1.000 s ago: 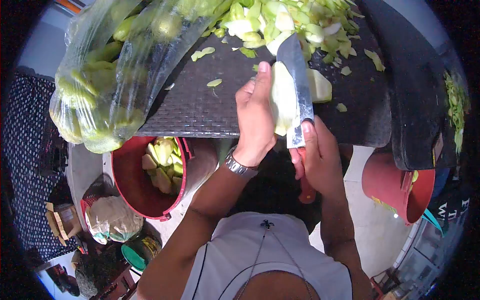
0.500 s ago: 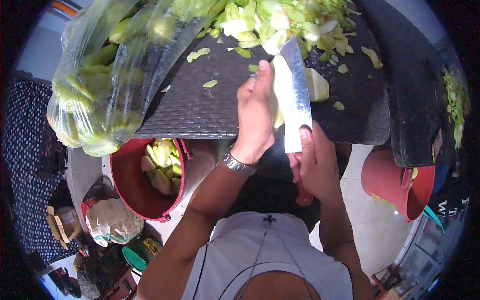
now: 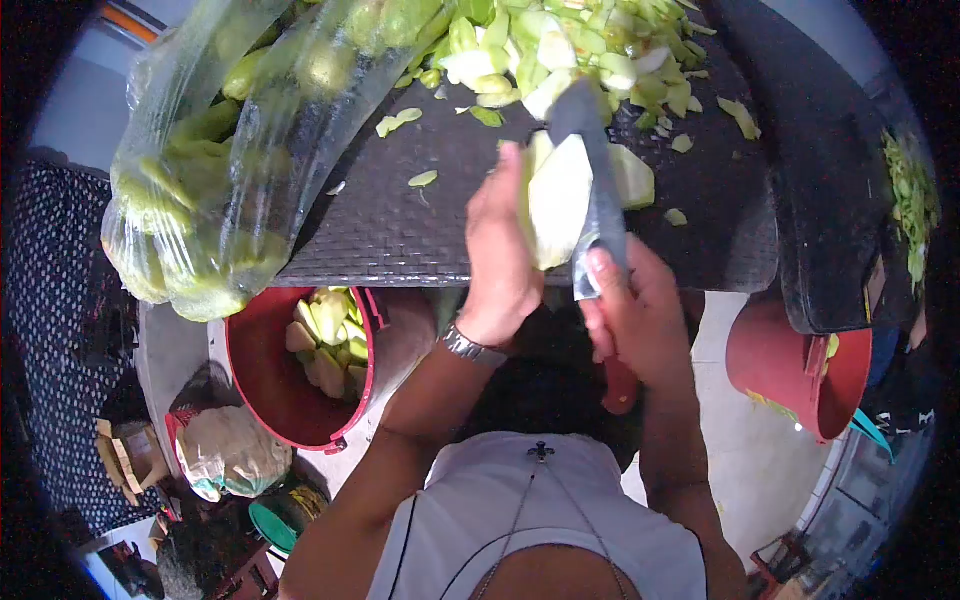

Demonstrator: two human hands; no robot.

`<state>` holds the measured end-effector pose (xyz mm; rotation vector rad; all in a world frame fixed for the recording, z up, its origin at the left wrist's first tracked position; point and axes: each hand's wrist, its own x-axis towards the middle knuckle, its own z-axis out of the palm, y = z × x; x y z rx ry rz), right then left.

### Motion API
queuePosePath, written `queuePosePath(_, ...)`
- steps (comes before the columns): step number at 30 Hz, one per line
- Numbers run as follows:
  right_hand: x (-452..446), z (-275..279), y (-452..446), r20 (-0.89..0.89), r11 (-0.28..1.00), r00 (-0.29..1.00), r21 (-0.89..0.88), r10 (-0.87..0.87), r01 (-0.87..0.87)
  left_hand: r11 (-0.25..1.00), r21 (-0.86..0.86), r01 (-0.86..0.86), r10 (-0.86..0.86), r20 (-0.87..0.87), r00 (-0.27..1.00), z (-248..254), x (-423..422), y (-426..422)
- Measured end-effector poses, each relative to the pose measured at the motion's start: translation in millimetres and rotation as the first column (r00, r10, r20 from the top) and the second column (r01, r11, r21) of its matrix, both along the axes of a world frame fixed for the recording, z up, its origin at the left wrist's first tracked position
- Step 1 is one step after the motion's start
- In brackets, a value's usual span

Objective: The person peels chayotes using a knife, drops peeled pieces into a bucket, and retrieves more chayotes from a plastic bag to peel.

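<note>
My left hand (image 3: 497,250), wearing a metal watch, is closed around the left side of a peeled, pale green fruit (image 3: 560,205) that looks like an unripe mango. My right hand (image 3: 640,300) grips a broad-bladed knife (image 3: 598,165) by its red-brown handle. The blade points away from me and lies along the fruit's right side; whether it touches the flesh I cannot tell. Another pale peeled piece (image 3: 632,178) rests on the dark woven tabletop (image 3: 400,235), just right of the blade. Beyond the knife tip is a heap of green peelings (image 3: 560,50).
A clear plastic bag (image 3: 205,215) of green fruit hangs over the table's left edge. Below it stands a red bucket (image 3: 240,350) with pale peeled pieces inside. Another red bucket (image 3: 765,360) is at the right. A white bundle (image 3: 235,450) lies on the floor at left.
The knife has turned from showing its bright flat side over the fruit to lying along its right side. More of the fruit's cut face shows now.
</note>
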<state>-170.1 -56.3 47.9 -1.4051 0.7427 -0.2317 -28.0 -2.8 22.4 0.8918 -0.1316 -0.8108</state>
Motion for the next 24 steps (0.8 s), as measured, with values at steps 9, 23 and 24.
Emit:
queuePosePath(9, 50, -21, -6, 0.199, 0.998, 0.979, -0.036, -0.045, 0.053, 0.983, -0.183, -0.002, -0.058, -0.319, 0.946, -3, 22, 12)
queuePosePath(23, 115, 14, -33, 0.432, 0.957, 0.899, -0.227, -0.07, 0.183, 0.881, -0.402, -0.249, 0.202, -0.155, 0.967, 51, 84, -15)
queuePosePath(24, 118, 23, -48, 0.379, 0.901, 0.924, -0.383, -0.046, 0.202, 0.891, -0.383, -0.244, 0.261, -0.006, 0.965, 59, 89, 1)
